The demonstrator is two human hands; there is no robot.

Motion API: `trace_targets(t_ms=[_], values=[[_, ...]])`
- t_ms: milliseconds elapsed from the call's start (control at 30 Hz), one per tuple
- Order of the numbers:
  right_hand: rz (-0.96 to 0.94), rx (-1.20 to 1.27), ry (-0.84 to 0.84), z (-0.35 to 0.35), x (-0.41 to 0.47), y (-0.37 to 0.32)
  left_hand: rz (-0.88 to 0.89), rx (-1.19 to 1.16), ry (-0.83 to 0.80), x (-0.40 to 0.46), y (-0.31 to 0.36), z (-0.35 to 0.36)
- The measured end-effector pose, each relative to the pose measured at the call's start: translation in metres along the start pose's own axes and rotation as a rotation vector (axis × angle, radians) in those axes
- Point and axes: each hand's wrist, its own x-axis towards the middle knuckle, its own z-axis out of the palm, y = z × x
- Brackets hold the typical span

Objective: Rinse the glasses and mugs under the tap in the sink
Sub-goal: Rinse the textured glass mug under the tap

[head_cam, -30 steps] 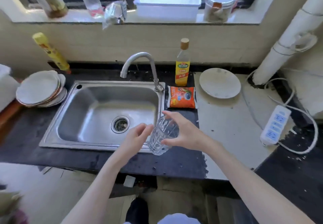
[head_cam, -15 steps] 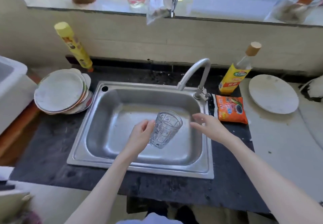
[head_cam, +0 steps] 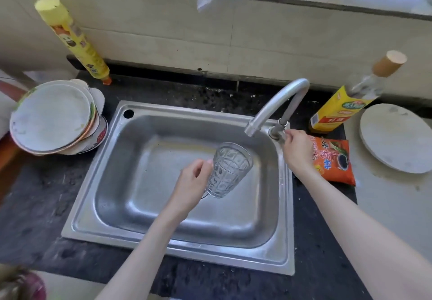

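Fingers of left hand wrap the glass mid-body; right hand pinches tap handle, no water yet. Glass looks fragile & prob slippery wet, so grip ribbed sides, not rim

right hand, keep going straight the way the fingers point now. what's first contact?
The right hand points up toward the tap handle at the base of the tap; its fingertips look already on or at it. Depth is hard to judge, so contact isn't certain.
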Motion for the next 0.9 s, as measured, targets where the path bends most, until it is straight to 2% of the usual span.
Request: trace_targets(t_ms=[133, 267, 533, 667, 900], values=[[0.094, 0.088, 0.078, -0.003, 0.001, 0.007, -0.004, -0.010, -0.010, 0.001, 0.000, 0.004], [0.045, 0.044, 0.042, -0.006, 0.007, 0.022, -0.009, -0.016, -0.002, 0.001, 0.002, 0.006], [0.068, -0.001, 0.030, -0.008, 0.011, 0.022, -0.026, -0.054, 0.029, 0.004, 0.006, 0.014], [0.006, 0.013, 0.060, -0.009, 0.008, 0.026, -0.026, -0.072, 0.045, 0.005, 0.008, 0.017], [-0.169, -0.226, 0.164, 0.004, -0.006, 0.028, -0.035, -0.081, 0.064, 0.003, 0.007, 0.020]])
